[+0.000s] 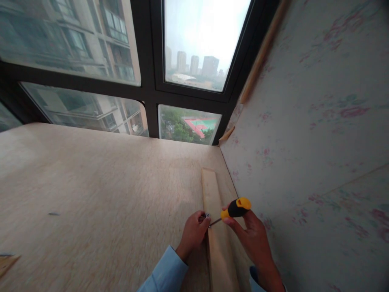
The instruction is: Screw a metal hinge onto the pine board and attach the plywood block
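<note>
Head view: risked a slip of the slanting screwdriver into the left grip, just beside its tip, if pushed off line. Clasped that screwdriver, yellow and black, in the right grip; pinched a shiny piece, too small to identify, in the left, at the edge of a pale, straight wooden board between both grips.

A board is laid on the sill, with the wall to its right and the window behind. A screwdriver is held over it, and another item is seen well leftward on the sill.
</note>
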A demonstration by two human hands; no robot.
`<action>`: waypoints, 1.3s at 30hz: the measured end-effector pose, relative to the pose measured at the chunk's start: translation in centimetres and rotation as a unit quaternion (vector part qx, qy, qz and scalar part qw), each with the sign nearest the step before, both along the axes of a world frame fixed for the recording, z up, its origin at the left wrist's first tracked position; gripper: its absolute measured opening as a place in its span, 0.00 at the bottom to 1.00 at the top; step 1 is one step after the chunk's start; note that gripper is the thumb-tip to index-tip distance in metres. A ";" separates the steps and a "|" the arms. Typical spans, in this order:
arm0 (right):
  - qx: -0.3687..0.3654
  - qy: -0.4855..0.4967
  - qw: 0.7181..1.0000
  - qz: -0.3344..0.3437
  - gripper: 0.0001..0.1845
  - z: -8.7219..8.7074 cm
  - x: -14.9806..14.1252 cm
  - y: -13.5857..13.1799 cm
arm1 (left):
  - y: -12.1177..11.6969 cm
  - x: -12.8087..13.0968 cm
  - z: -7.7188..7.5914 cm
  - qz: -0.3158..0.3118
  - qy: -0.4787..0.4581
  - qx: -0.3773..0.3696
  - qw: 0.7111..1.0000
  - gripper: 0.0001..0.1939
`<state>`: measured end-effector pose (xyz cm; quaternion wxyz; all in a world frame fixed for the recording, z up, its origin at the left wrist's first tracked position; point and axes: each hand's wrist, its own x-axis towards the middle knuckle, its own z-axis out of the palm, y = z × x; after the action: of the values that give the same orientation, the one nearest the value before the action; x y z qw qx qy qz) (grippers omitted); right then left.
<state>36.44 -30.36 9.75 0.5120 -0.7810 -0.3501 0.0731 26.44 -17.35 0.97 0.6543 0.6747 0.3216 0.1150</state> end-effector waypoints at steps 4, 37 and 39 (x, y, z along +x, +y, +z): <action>-0.004 -0.021 0.998 -0.053 0.29 -0.4 0.2 0.4 | 0.0 0.0 0.0 -0.002 0.002 -0.005 1.000 0.17; 0.074 0.060 0.993 0.070 0.23 -1.9 0.2 -1.0 | 0.1 0.1 0.2 -0.010 0.005 0.000 1.000 0.19; 0.081 0.023 0.996 0.015 0.29 -2.9 0.5 -0.8 | 0.1 0.1 0.3 -0.012 0.010 0.005 1.000 0.19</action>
<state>36.94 -31.20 6.83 0.5802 -0.7299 -0.3544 0.0706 26.49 -17.23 1.29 0.6488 0.6830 0.3196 0.1024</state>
